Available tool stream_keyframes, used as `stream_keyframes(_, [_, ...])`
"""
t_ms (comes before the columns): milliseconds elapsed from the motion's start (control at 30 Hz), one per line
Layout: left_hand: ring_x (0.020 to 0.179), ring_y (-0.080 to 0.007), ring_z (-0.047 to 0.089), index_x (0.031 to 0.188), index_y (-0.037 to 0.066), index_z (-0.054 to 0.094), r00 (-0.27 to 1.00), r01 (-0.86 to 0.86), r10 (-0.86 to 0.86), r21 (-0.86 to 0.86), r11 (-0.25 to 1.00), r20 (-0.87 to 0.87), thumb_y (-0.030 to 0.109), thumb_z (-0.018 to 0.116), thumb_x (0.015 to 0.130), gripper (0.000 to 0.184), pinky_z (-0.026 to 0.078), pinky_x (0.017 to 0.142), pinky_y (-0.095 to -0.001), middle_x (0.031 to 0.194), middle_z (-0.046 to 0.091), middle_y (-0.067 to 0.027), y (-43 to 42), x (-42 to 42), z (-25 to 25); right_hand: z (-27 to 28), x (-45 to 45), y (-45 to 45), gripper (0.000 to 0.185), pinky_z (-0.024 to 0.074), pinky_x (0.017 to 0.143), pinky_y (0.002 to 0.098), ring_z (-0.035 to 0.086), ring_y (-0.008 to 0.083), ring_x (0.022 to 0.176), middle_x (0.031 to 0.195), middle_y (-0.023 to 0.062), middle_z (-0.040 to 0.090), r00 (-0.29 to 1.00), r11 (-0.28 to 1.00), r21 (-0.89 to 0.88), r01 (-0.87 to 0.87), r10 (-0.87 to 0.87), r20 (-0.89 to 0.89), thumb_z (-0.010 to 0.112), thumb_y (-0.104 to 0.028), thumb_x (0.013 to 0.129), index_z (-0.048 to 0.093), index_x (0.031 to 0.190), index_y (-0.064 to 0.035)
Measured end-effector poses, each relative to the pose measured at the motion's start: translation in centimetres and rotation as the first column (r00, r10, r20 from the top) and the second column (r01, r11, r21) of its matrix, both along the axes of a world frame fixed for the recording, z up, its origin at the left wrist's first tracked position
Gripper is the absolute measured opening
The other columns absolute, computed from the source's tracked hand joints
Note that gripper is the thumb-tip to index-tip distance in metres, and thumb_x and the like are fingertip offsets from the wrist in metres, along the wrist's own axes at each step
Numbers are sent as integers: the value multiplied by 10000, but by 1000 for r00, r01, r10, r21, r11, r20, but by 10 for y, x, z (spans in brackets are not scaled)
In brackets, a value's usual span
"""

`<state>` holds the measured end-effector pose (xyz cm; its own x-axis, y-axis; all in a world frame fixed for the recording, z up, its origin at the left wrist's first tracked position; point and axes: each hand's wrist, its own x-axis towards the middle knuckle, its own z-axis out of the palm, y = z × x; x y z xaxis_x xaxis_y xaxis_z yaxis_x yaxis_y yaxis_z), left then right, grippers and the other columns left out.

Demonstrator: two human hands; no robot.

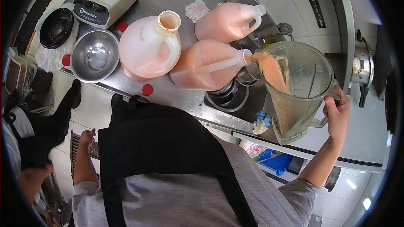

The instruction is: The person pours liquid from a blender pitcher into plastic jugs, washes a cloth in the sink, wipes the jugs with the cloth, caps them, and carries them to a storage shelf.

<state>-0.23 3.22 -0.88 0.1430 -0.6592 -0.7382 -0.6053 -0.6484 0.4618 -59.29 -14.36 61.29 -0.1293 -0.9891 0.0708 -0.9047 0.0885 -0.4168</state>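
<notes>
My right hand is closed around the handle of a clear blender jar, tipped so its spout meets the mouth of a plastic jug. Orange liquid runs along the jar's inner wall to the spout. Pinkish-orange liquid is inside that jug; whether the jug itself leans, I cannot tell. A second jug, uncapped and with orange residue round its mouth, stands to its left. Behind is a third jug, also holding pinkish liquid. My left hand hangs low beside my body, fingers curled, with nothing visible in it.
A blender base, a steel bowl and a red cap are on the left part of the steel counter. Below the jar's spout is a sink area with dark round pans. Another person's arm shows at far left.
</notes>
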Motion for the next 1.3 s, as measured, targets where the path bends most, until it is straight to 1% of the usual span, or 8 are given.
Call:
stream_keyframes(567, [538,-155,569,824,-60,655,989,-108,106,-13,994,-108,410,565,902,485,446,531,-301,722,659,-108,-6,-3,23,-29,-23,14,422,251,454,193,334,22,526,611,-73,415,992,1000,-5,15,-14,123,727,-394,802,542,846,-18])
stream_keyframes(767, [764,-291,663,882,-41,692,990,49,-53,-34,998,-129,375,544,897,443,484,751,-392,845,682,-216,-22,-8,2,-90,-49,41,381,272,453,199,370,26,509,609,-65,449,952,990,-110,86,-49,303,711,-364,824,558,859,-17])
stream_keyframes(933, [561,-202,623,786,22,718,866,490,-485,9,872,-125,344,502,906,406,494,646,-344,606,641,-125,-112,-97,163,-168,-61,68,242,260,452,210,349,39,489,588,-46,435,732,940,-251,230,3,681,646,-229,877,572,909,-1])
stream_keyframes(1000, [626,-261,639,775,32,704,732,680,-681,-41,732,-20,337,479,913,403,496,673,-364,628,648,-129,-144,-133,218,-197,-61,77,190,219,432,227,304,41,457,554,-52,391,597,889,-301,345,40,801,585,-198,915,557,889,-11])
stream_keyframes(1033, [656,-280,640,724,22,681,722,687,-690,-163,709,42,344,484,915,423,495,686,-372,623,643,-127,-154,-154,245,-212,-70,82,218,196,422,243,262,48,436,521,-55,338,521,893,-292,342,78,850,563,-210,933,507,796,-50])
stream_keyframes(1133, [700,-248,654,852,5,650,721,524,-641,-399,753,-262,224,495,937,281,496,688,-344,751,666,-133,-179,-225,338,-229,-74,93,333,184,426,256,202,64,415,494,-49,278,325,821,-214,529,37,945,538,-286,948,421,696,-103])
stream_keyframes(1200, [781,-236,658,1001,3,626,627,452,-729,-634,627,-275,170,504,932,218,500,715,-332,847,668,-138,-188,-264,342,-231,-81,99,396,186,437,257,174,78,411,484,-40,249,125,758,-62,649,-26,992,511,-364,953,375,659,-137])
stream_keyframes(1300, [916,-252,626,1211,26,526,445,513,-857,-711,482,-260,185,529,923,329,486,809,-342,1058,621,-168,-196,-327,342,-233,-91,102,417,190,447,252,170,81,413,482,-40,243,97,680,-61,731,-16,995,508,-417,944,385,654,-143])
